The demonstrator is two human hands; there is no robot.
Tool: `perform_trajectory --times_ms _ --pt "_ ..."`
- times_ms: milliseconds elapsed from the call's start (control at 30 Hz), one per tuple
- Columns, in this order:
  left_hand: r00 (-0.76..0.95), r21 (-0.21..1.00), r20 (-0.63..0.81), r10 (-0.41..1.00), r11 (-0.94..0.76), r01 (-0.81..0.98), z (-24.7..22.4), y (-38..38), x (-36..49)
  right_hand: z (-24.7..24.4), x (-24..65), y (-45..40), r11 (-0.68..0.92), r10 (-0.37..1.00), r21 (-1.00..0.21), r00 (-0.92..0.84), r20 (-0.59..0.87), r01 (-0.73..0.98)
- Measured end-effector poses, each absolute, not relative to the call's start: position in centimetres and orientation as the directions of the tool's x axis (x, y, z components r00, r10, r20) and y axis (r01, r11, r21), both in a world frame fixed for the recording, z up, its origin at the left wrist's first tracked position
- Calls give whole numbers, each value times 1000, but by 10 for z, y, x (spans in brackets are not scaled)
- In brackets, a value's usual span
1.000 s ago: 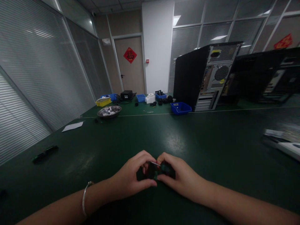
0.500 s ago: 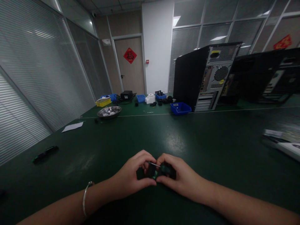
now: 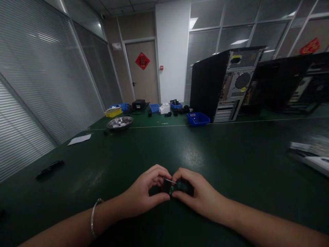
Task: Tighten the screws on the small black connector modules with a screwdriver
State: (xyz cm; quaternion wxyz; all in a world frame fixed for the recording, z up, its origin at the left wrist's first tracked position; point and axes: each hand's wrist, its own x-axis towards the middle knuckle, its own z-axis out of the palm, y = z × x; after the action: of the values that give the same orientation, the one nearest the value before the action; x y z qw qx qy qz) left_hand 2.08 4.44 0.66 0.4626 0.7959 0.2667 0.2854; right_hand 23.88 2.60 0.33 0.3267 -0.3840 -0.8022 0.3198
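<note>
In front of me, just above the green table, my left hand [image 3: 145, 188] and my right hand [image 3: 202, 192] meet around a small dark part with green circuit-board patches [image 3: 171, 189]. A thin bright metal edge [image 3: 170, 180] runs along its top. The right hand's thumb and fingers are closed round the part's right side. Left fingertips curl at the upper left corner, and the left thumb lies at the lower edge. My fingers and the dim light hide much of the part, so its exact kind cannot be made out. A silver bracelet [image 3: 93, 219] circles my left wrist.
A slim dark green-and-black object [image 3: 50, 169] and a white paper [image 3: 79, 139] lie at left. Farther back stand a metal dish [image 3: 113, 128], a blue bin [image 3: 191, 119] and a black computer tower [image 3: 208, 85]. A blurred white item [image 3: 318, 164] is at the right edge.
My left thumb has drawn back slightly leftward along the part's lower edge. The part has tilted a little; both hands otherwise stay in nearly the same place.
</note>
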Motion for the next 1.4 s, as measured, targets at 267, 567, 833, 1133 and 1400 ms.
perform_trajectory --times_ms 267,567,833,1133,1400 --pt "657 963 120 744 -248 105 2 47 23 3 240 25 521 810 -761 -507 296 388" --pt "666 988 25 746 -118 95 3 47 23 4 241 24 533 794 -749 -538 282 394" --pt "697 995 -23 716 86 -55 -1 52 23 7 241 22 557 782 -766 -513 353 322" --pt "686 984 -28 727 139 -108 -3 53 25 7 240 23 609 745 -754 -503 438 246" --pt "678 980 -119 725 195 -37 2 51 28 5 240 25 625 733 -737 -519 440 258"
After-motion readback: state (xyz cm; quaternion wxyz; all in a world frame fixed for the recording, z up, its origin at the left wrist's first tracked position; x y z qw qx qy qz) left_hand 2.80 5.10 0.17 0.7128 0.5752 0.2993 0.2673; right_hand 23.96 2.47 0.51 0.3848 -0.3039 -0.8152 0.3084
